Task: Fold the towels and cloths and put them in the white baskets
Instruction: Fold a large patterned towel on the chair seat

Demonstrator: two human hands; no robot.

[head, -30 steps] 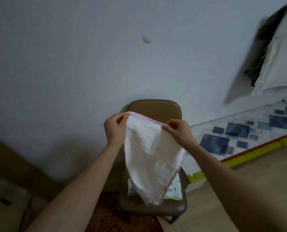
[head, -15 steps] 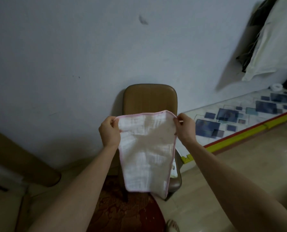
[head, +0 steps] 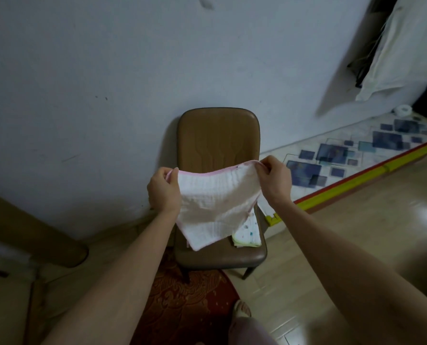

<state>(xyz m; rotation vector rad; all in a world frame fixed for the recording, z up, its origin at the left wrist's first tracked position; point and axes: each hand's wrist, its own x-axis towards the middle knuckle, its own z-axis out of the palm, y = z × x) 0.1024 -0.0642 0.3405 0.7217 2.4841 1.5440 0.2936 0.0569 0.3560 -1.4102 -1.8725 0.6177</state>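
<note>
Both hands hold a white cloth (head: 216,202) with a pink edge (its lower corner hangs down to a point) in the air between them. The left hand (head: 163,192) pinches the cloth's upper left corner, the right hand (head: 274,180) pinches the upper right. Below and beyond the hands stands a brown chair (head: 218,138); a dotted folded cloth (head: 248,234) lies on its seat, under the right hand.
</note>
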